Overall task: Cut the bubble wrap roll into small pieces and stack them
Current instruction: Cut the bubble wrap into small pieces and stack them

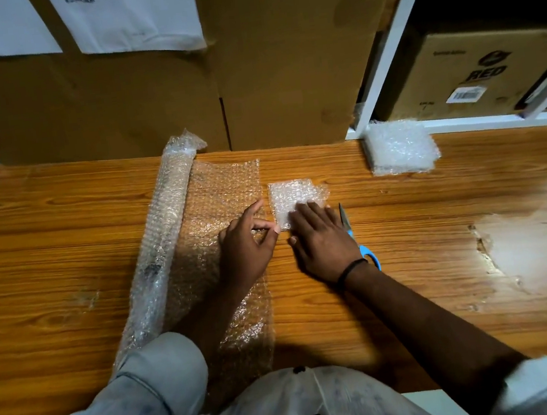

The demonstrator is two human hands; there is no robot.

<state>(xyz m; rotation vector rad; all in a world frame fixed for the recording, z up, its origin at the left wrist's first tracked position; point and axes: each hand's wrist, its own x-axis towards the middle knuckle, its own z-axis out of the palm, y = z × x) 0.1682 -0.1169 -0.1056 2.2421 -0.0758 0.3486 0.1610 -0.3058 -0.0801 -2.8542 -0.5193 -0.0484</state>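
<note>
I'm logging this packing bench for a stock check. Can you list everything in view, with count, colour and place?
bubble wrap roll: 1, clear, left of centre on the table
unrolled sheet: 1, clear, flat beside the roll
cut piece: 1, clear, right of the sheet
stack of pieces: 1, whitish, far right, by the shelf
scissors: 1, blue handles, beside the right hand
table: 1, orange-brown wood
large carton: at least 1, brown, behind the table
paper sheets: 2, white, on the carton
shelf: 1, white, far right
printed carton: 1, brown, in the shelf
wristband: 1, black, right wrist
left hand: on the sheet's edge
right hand: flat on the cut piece
</note>
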